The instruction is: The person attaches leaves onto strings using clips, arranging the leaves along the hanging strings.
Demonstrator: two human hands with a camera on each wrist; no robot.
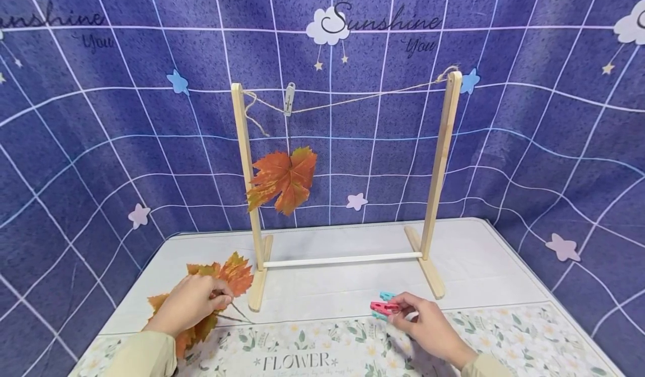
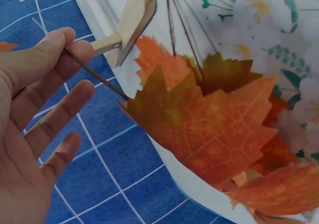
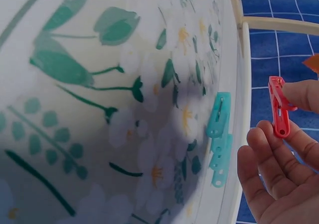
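Observation:
My left hand [image 1: 196, 301] pinches the thin brown stem of an orange artificial maple leaf [image 2: 204, 134] between thumb and index finger, its other fingers spread loosely. More leaves [image 2: 284, 191] lie under and beside it on the table. At the right, my right hand [image 1: 425, 321] holds a red clothespin [image 3: 279, 107] between its thumb and fingers. Near that hand lie teal clothespins [image 3: 219, 115] on the tablecloth. Another orange leaf [image 1: 287, 178] hangs by its stem from a grey clothespin [image 1: 289, 99] clipped on the twine [image 1: 363, 96].
A wooden stand with a left post [image 1: 247, 170] and a right post [image 1: 439, 170] carries the twine between their tops. A white crossbar [image 1: 342, 260] joins the posts low down. Purple-blue gridded cloth [image 1: 529, 113] surrounds the table [image 1: 327, 293] at back and sides.

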